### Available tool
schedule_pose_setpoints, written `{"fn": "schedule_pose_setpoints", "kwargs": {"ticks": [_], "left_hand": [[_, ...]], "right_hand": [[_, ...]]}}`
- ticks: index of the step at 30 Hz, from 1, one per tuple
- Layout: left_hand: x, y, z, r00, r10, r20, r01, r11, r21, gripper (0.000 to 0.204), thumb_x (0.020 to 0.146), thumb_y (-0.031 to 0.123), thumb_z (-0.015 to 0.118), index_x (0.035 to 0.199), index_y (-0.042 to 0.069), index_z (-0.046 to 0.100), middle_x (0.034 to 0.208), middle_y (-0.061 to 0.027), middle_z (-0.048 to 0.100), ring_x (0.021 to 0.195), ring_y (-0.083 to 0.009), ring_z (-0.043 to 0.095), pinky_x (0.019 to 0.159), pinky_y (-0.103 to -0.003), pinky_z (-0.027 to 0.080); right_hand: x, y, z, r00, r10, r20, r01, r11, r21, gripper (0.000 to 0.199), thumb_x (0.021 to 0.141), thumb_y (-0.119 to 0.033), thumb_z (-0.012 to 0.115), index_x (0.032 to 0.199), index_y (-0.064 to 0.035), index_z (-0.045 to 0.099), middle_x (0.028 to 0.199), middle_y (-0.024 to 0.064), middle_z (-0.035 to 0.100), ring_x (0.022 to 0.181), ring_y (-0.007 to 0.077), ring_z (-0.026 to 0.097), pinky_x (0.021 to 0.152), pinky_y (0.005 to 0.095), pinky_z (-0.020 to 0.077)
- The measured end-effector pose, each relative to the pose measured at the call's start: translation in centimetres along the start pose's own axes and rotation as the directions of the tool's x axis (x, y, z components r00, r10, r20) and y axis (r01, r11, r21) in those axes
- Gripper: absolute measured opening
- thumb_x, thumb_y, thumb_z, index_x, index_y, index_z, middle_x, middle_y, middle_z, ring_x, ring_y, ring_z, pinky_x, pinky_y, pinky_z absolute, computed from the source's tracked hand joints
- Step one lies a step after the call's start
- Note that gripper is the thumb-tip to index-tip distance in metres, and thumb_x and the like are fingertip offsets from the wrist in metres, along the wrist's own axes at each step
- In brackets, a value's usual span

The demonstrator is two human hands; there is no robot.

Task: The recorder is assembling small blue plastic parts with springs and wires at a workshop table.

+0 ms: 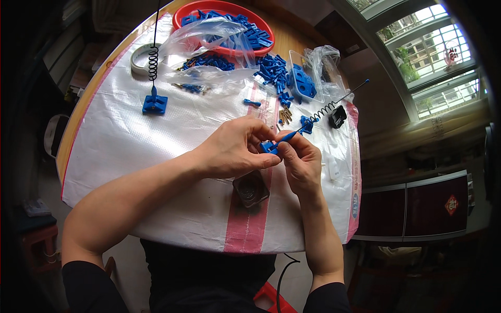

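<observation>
Both my hands meet over the middle of the table. My left hand (237,146) pinches a small blue plastic piece (269,148) between thumb and fingers. In the fingers of my right hand (302,163) is a blue tapered stem (287,136); its lower end meets the blue piece. From the stem a black coiled wire (321,112) runs up to the right and ends in a small blue tip. Just below my hands lies a dark see-through square tray (251,189). Past my right hand is another blue square part (307,124), partly behind the wire.
At the back are a red basin (266,28) of blue parts, plastic bags (209,39), a tape roll (136,60), loose blue pieces (272,70) and a clear box (313,96). Brass pieces (285,116) and a black part (338,117) lie nearer. A coiled piece stands on a blue base (155,104) at left.
</observation>
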State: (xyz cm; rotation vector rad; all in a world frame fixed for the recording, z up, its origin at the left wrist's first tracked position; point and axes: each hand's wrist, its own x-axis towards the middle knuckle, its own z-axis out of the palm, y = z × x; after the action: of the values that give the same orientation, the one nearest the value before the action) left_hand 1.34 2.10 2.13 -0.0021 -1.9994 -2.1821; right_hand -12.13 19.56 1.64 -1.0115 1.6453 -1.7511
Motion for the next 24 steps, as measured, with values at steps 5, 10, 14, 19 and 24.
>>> {"fn": "schedule_pose_setpoints", "kwargs": {"ticks": [5, 10, 14, 19, 24], "left_hand": [[-0.2, -0.26, -0.13, 0.996, -0.085, 0.039, 0.089, 0.989, -0.115, 0.045, 0.086, 0.008, 0.077, 0.127, -0.001, 0.061, 0.099, -0.007, 0.069, 0.09, -0.0084, 0.064, 0.076, -0.022, 0.051], [-0.24, -0.38, -0.12, 0.996, -0.079, 0.046, 0.085, 0.987, -0.138, 0.046, 0.086, 0.007, 0.077, 0.127, -0.001, 0.059, 0.1, -0.0078, 0.069, 0.09, -0.008, 0.064, 0.076, -0.022, 0.051], [-0.33, 0.1, 0.03, 0.996, -0.08, 0.034, 0.084, 0.988, -0.128, 0.045, 0.086, 0.006, 0.077, 0.126, -0.001, 0.058, 0.101, -0.0082, 0.069, 0.09, -0.0078, 0.063, 0.074, -0.02, 0.05], [-0.17, -0.55, 0.19, 0.998, -0.049, 0.027, 0.052, 0.989, -0.138, 0.046, 0.086, 0.007, 0.077, 0.126, 0.0, 0.057, 0.102, -0.0077, 0.068, 0.091, -0.0076, 0.063, 0.073, -0.019, 0.05], [-0.14, -0.44, 0.06, 1.0, -0.024, 0.011, 0.025, 0.997, -0.078, 0.045, 0.086, 0.007, 0.078, 0.125, 0.0, 0.057, 0.102, -0.008, 0.067, 0.094, -0.009, 0.064, 0.077, -0.021, 0.052]], "right_hand": [[-0.03, -0.06, 0.04, 1.0, -0.003, 0.025, 0.002, 1.0, 0.028, 0.015, 0.098, -0.008, 0.068, 0.11, 0.0001, 0.07, 0.102, 0.0035, 0.069, 0.081, 0.0083, 0.059, 0.073, 0.0237, 0.048], [-0.01, 0.02, -0.01, 0.999, -0.013, 0.032, 0.012, 0.999, 0.036, 0.015, 0.098, -0.008, 0.068, 0.11, 0.0, 0.07, 0.107, 0.0039, 0.068, 0.082, 0.0085, 0.058, 0.073, 0.0234, 0.0475], [-0.09, -0.07, 0.02, 1.0, -0.013, 0.022, 0.013, 1.0, 0.019, 0.015, 0.098, -0.009, 0.068, 0.111, -0.0004, 0.07, 0.106, 0.0031, 0.067, 0.082, 0.0082, 0.058, 0.072, 0.023, 0.047], [-0.12, -0.06, 0.09, 1.0, -0.001, 0.011, 0.0, 1.0, 0.014, 0.016, 0.098, -0.01, 0.069, 0.111, -0.0009, 0.07, 0.102, 0.0015, 0.067, 0.081, 0.0074, 0.057, 0.072, 0.0225, 0.0464], [-0.14, -0.19, 0.18, 1.0, -0.015, 0.01, 0.015, 1.0, -0.007, 0.016, 0.098, -0.01, 0.069, 0.111, -0.0006, 0.07, 0.103, 0.0008, 0.066, 0.08, 0.0069, 0.055, 0.071, 0.0221, 0.0456]]}}
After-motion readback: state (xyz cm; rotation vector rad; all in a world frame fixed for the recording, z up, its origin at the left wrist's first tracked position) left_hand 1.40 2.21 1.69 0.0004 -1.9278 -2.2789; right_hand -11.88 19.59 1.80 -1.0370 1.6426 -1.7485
